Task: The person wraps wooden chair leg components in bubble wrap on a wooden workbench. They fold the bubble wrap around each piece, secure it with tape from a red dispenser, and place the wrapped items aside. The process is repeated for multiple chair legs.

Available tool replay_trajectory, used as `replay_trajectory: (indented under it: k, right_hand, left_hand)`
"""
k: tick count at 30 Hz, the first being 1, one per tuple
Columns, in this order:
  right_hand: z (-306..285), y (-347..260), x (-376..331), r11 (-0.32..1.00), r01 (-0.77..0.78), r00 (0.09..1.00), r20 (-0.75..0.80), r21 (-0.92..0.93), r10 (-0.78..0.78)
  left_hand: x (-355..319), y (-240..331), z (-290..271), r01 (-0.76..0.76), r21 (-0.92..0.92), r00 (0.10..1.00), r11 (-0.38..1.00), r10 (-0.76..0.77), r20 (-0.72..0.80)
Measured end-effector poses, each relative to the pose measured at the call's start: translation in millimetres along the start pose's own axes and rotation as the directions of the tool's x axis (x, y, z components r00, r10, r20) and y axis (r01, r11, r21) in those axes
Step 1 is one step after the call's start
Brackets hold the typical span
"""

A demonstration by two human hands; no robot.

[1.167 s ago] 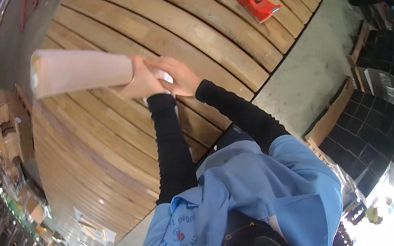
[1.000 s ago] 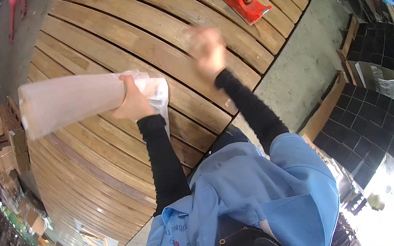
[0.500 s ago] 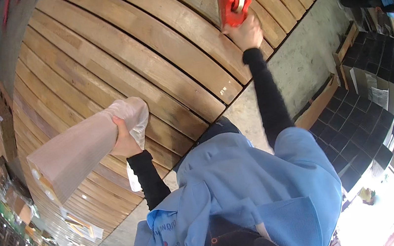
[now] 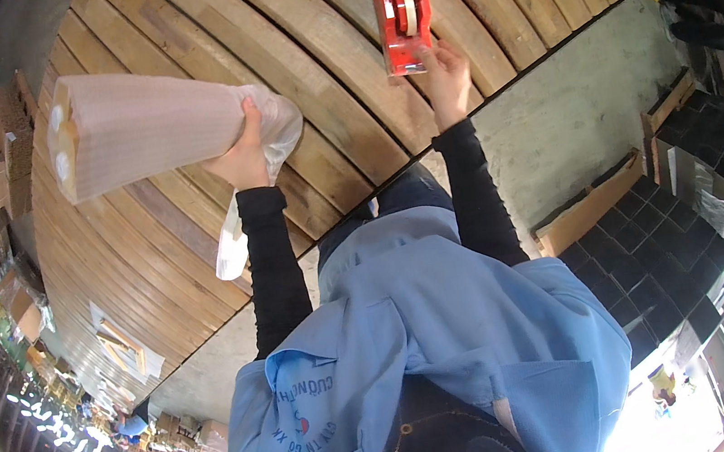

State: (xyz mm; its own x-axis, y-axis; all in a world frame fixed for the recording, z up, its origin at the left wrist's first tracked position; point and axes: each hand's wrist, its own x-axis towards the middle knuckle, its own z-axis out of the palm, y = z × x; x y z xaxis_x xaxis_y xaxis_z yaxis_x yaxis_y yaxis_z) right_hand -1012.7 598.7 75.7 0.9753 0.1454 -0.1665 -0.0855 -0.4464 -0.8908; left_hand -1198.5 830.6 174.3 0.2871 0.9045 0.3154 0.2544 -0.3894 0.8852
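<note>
My left hand [image 4: 240, 155] grips the right part of a long bundle [image 4: 157, 125] in whitish foam sheet, its thumb over the top and its other fingers mostly hidden. Pale wood and white round spots show at the bundle's left end. Loose wrap [image 4: 280, 127] bunches past my hand, and a white strip [image 4: 230, 248] hangs below it. My right hand [image 4: 450, 82] has its fingers closed at the near end of a red tape dispenser [image 4: 389, 17], which carries a roll of pale tape [image 4: 409, 9]. Whether the fingers also pinch the tape's end cannot be made out.
Wide wooden slats with dark gaps form the worktop [image 4: 348, 118] in front of me. A concrete floor [image 4: 567, 117] lies to the right, with dark block stacks [image 4: 649, 252] edged by boards. Cardboard stacks [image 4: 1, 155] stand far left. A small wooden frame [image 4: 120, 345] lies lower left.
The bundle's left end has swung away from me, and my left hand has moved farther forward with it. The tape dispenser sits slightly farther left in view, with my right hand at its near corner.
</note>
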Motion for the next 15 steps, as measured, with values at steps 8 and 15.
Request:
replay_trajectory:
  k: [8,15]
  right_hand:
    - [5,51,-32,0.947,-0.202,0.978,-0.113,-0.252,0.178]
    - [67,-75,-92,0.698,-0.408,0.858,0.507,0.588,0.075]
  left_hand:
    - [5,23,9,0.055,-0.091,0.998,0.994,-0.054,0.013]
    - [1,13,0,0.009,0.035,1.0,0.999,-0.009,-0.005]
